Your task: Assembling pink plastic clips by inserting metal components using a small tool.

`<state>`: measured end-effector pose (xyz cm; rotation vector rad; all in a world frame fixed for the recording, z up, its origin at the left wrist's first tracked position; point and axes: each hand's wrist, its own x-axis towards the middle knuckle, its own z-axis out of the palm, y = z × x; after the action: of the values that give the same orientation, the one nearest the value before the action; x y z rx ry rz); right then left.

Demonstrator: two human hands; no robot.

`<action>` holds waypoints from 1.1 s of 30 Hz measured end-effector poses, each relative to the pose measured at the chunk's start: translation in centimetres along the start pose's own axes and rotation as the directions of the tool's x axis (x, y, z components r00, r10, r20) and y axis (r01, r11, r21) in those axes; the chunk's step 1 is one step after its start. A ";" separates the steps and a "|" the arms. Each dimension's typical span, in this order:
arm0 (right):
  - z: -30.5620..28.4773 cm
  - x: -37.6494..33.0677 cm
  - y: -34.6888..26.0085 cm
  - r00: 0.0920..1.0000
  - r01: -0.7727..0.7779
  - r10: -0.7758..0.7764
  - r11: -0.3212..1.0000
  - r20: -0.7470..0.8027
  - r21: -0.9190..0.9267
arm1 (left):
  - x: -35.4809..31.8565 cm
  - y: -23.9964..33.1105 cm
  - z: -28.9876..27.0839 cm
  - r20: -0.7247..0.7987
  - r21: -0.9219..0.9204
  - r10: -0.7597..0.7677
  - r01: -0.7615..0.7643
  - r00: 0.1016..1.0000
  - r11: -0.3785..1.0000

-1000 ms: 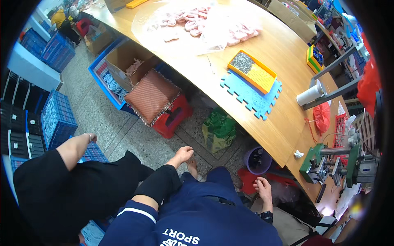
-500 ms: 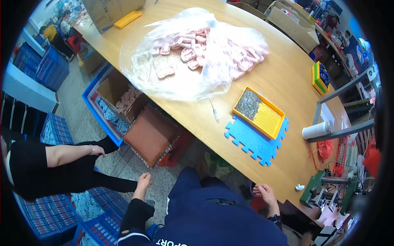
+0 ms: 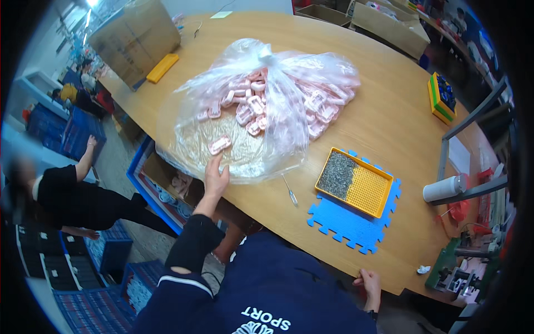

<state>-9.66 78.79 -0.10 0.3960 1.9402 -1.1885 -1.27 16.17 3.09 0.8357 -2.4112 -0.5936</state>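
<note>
Left hand [image 3: 216, 177] is reaching open-fingered onto the near edge of the clear plastic bag of pink clips [image 3: 261, 114] lying mid-table, right hand [image 3: 370, 282] gripping the round wooden table [image 3: 389, 117] edge, likely bracing.

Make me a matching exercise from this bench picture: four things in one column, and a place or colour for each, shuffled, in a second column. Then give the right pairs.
Things:
1. left hand
2. right hand
3. yellow tray
4. small screwdriver

Places:
A. on the blue foam mat
B. on the near edge of the wooden table
C. on the clear plastic bag of pink parts, by its near edge
D. lying on bare wood between the bag and the mat

Pairs: 1-C, 2-B, 3-A, 4-D
</note>
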 end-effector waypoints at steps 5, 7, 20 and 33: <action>-0.2 0.8 1.6 0.995 -0.096 0.098 0.992 -0.030 0.080 | 8.0 -2.6 2.9 0.109 0.361 -0.075 0.031 0.991 0.932; -0.1 0.5 -0.1 0.991 -0.135 0.136 0.990 -0.016 0.046 | 9.5 -4.4 3.5 0.115 0.460 -0.049 -0.009 0.992 0.888; 9.5 -2.8 -9.3 0.983 0.033 -0.045 0.997 -0.179 -0.070 | 8.2 -9.2 3.7 0.220 0.167 0.286 -0.325 0.933 0.931; 52.4 5.1 -35.7 0.599 0.796 -0.801 0.591 0.024 -0.129 | 14.8 -13.2 -0.3 0.397 -0.265 0.555 -0.488 0.731 0.832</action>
<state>-10.28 15.38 5.21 -0.6367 2.2819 -1.5821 -5.41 -3.14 0.83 -0.1006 -2.8063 -0.7826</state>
